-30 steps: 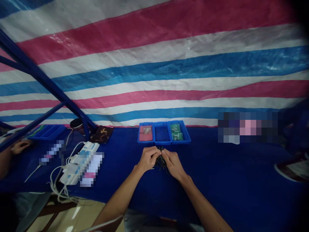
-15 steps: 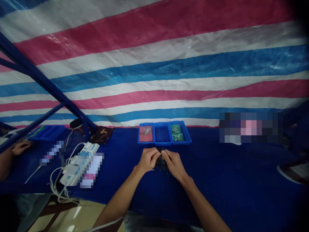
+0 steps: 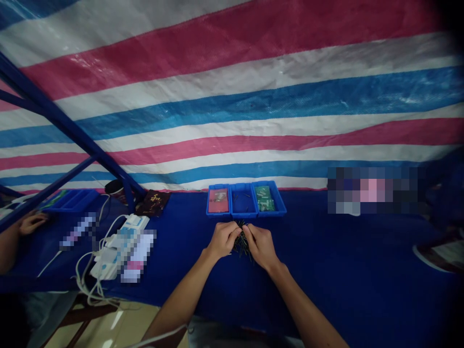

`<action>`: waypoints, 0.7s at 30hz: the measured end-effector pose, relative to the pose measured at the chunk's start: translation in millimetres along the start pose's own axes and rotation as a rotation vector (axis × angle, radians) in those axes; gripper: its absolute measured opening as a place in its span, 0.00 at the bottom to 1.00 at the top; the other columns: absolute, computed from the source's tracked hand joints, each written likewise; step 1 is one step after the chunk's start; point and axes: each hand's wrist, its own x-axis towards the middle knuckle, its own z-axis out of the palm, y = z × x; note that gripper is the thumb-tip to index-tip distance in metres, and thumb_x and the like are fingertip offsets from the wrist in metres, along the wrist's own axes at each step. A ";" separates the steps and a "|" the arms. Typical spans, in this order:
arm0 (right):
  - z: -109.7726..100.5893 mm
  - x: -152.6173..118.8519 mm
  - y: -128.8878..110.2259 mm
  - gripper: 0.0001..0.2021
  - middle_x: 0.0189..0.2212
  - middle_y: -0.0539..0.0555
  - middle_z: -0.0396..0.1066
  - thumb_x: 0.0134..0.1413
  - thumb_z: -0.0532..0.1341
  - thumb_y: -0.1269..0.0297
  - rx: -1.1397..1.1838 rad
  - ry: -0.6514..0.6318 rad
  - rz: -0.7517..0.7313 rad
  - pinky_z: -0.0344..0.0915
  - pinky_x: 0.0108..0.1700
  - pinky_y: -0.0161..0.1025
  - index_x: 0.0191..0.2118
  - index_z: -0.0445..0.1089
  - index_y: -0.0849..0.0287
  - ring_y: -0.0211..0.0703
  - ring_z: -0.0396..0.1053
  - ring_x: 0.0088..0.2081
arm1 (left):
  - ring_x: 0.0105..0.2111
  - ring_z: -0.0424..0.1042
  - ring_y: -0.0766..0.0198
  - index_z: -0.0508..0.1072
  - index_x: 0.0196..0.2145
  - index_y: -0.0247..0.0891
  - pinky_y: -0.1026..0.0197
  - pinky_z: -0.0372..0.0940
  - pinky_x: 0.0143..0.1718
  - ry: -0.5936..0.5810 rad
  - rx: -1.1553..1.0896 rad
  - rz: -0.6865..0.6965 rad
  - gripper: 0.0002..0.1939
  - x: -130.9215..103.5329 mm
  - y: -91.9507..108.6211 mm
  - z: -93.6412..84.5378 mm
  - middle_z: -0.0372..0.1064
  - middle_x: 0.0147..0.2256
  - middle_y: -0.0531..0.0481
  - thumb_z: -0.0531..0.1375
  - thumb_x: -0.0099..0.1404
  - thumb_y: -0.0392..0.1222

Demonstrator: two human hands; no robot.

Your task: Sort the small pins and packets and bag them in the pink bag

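Observation:
Over a small heap of thin dark strips (image 3: 240, 244) on the blue table, my left hand (image 3: 224, 239) and my right hand (image 3: 261, 245) come together. Thumb and fingers are pinched closed on both hands, fingertips nearly meeting above the heap. Whatever sits between the fingertips is too small to make out. Just beyond is a blue three-part bin (image 3: 243, 215). Its left section contains a pink pad (image 3: 218, 205) with a clear bag on it, the middle one a few thin dark strips, the right one green circuit boards (image 3: 265, 198).
To the left are a white power strip (image 3: 108, 256) with loose cables, a blurred-out flat item (image 3: 136, 258) and a brown packet (image 3: 152, 202). Another person's hand (image 3: 33, 223) rests at far left near a blue tray (image 3: 74, 199). A striped tarp (image 3: 232, 116) hangs behind.
Both hands hold nearly the same pinched pose over the heap. The view has shifted very slightly.

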 end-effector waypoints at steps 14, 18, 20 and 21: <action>-1.4 1.9 -1.2 0.20 0.20 0.47 0.60 0.70 0.50 0.57 0.070 0.075 0.064 0.55 0.30 0.35 0.25 0.62 0.58 0.37 0.59 0.23 | 0.25 0.65 0.67 0.69 0.27 0.36 0.63 0.57 0.31 0.028 -0.015 -0.014 0.18 0.7 3.8 -2.6 0.66 0.24 0.51 0.50 0.73 0.42; -5.3 4.5 -5.9 0.16 0.26 0.51 0.69 0.69 0.52 0.59 0.123 0.067 0.052 0.60 0.34 0.36 0.32 0.70 0.58 0.40 0.67 0.28 | 0.24 0.64 0.67 0.70 0.27 0.35 0.64 0.58 0.31 0.054 -0.061 -0.050 0.18 0.8 3.2 -2.6 0.65 0.23 0.52 0.50 0.73 0.43; -6.2 5.6 -7.8 0.14 0.28 0.52 0.72 0.68 0.54 0.60 0.145 0.080 0.047 0.63 0.36 0.37 0.34 0.73 0.57 0.42 0.70 0.30 | 0.23 0.64 0.68 0.69 0.27 0.35 0.64 0.58 0.31 0.068 -0.078 -0.084 0.19 1.1 2.4 -2.2 0.64 0.22 0.53 0.50 0.73 0.44; -6.1 6.0 -8.4 0.13 0.29 0.53 0.73 0.67 0.54 0.61 0.154 0.090 0.045 0.64 0.36 0.37 0.36 0.74 0.57 0.42 0.71 0.30 | 0.23 0.64 0.68 0.69 0.26 0.35 0.64 0.58 0.31 0.074 -0.086 -0.106 0.20 1.3 2.2 -2.0 0.64 0.22 0.53 0.50 0.73 0.45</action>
